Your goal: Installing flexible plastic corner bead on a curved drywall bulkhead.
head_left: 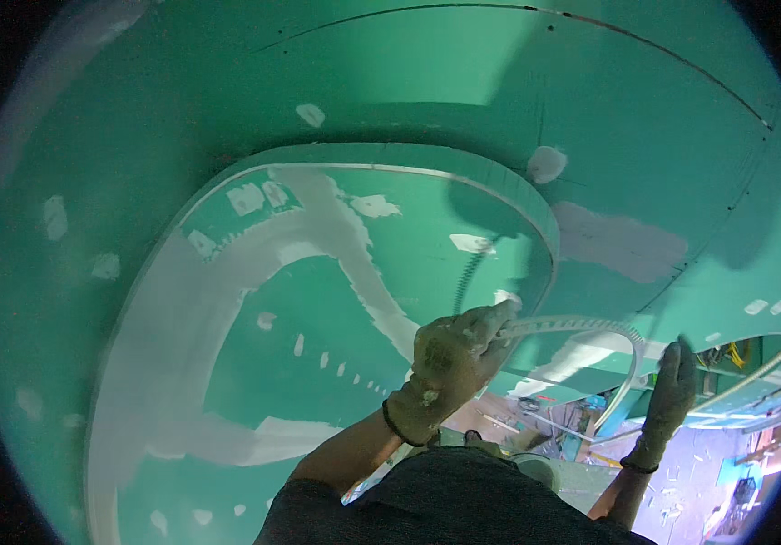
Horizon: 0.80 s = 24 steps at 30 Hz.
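A white, notched flexible corner bead (572,324) runs out of my gloved left hand (454,350), whose fingers are closed around its end. From there the bead arcs to the right and bends downward. My left hand is just beneath the curved edge (549,254) of a green drywall ceiling panel (291,309) with grey compound bands. Off to the right of the bead's bend, my gloved right hand (667,400) is raised, fingers stretched upward. A small gap shows between it and the bead. Nothing is visible in that hand.
A lower green board (617,191) with grey patches and a dark curved line surrounds the panel. At right, an opening (731,354) shows yellow cables and a pale curved strip (763,372) along its edge. Debris and tools clutter the floor (681,481) below.
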Motion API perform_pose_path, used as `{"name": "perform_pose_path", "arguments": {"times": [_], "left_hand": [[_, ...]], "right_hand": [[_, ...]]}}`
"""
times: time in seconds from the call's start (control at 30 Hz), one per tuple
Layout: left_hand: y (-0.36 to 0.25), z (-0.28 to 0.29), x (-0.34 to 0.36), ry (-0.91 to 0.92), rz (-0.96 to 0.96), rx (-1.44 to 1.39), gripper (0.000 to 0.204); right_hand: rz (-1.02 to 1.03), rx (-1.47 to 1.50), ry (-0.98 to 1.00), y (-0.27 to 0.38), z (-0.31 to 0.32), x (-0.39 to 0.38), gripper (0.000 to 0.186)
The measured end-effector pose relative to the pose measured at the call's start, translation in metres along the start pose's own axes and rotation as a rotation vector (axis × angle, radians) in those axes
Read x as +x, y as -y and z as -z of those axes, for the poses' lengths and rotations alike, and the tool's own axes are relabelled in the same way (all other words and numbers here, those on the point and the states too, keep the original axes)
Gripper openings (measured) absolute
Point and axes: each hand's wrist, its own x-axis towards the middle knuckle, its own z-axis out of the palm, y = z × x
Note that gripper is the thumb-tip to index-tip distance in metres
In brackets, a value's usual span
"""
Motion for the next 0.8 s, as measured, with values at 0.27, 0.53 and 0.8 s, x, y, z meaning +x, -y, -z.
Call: {"name": "perform_pose_path", "arguments": {"times": [0.27,0.53,0.8], "left_hand": [[-0.026,0.005,0.022,0.028,-0.016,0.147,0.041],[-0.007,0.031,0.012,-0.232,-0.047,0.353,0.038],[0.085,0.078,-0.086,-0.380,0.462,-0.154,0.033]], "right_hand": [[1.033,-0.185,0.433,0.192,-0.040,0.002,0.060],[1.232,-0.253,0.188,0.182,-0.042,0.040,0.034],[0.519,0.068,0.212,0.155,0.023,0.094,0.041]]}}
